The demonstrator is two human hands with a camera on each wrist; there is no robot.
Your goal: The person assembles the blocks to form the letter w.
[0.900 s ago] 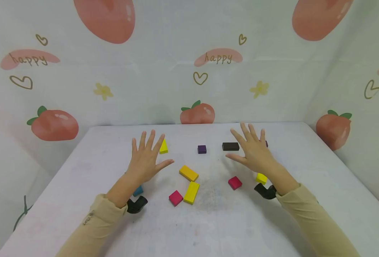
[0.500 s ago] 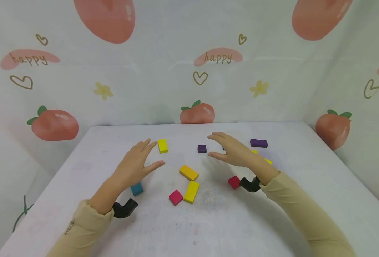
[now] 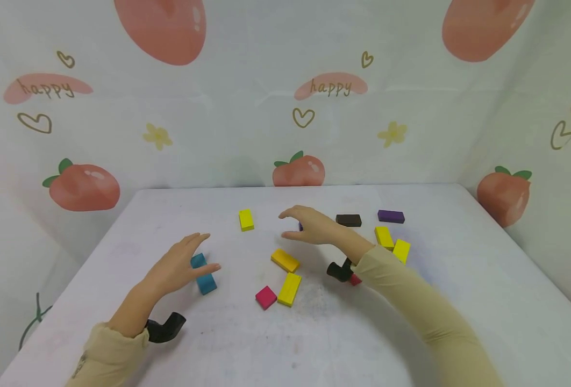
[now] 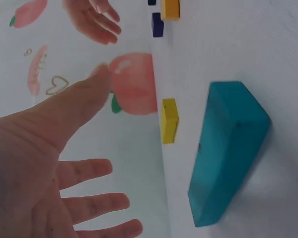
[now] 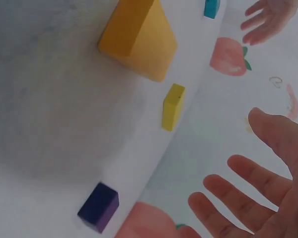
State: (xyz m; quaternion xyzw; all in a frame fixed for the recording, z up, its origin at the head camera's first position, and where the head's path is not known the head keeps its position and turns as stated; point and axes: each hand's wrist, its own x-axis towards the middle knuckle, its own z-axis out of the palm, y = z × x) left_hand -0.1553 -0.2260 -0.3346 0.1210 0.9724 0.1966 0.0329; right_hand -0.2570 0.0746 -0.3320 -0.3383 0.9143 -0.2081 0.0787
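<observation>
Left hand: left hand [image 3: 176, 267] is relaxed with fingers spread, holding nothing, and hovers just over the teal block [image 3: 203, 274], which lies flat on the worktop [image 3: 314, 333]; from the head view I cannot tell if the fingers touch it, but the left wrist view shows a gap.
Right hand: right hand [image 3: 314, 226] is loose and half spread, thumb apart from the fingers, grasping nothing; it hangs above the small purple cube [image 5: 99, 207], which it almost hides in the head view.
Orange block: orange block [image 3: 285, 260] lies just in front of the right hand, near the person.
Other blocks: a yellow block [image 3: 246, 219] lies between the two hands, farther back; a dark brown block [image 3: 348, 220] and a purple bar [image 3: 391, 216] lie to the right of the right hand.
Near blocks: a pink square [image 3: 265, 297] touches a long yellow block [image 3: 289, 289].
</observation>
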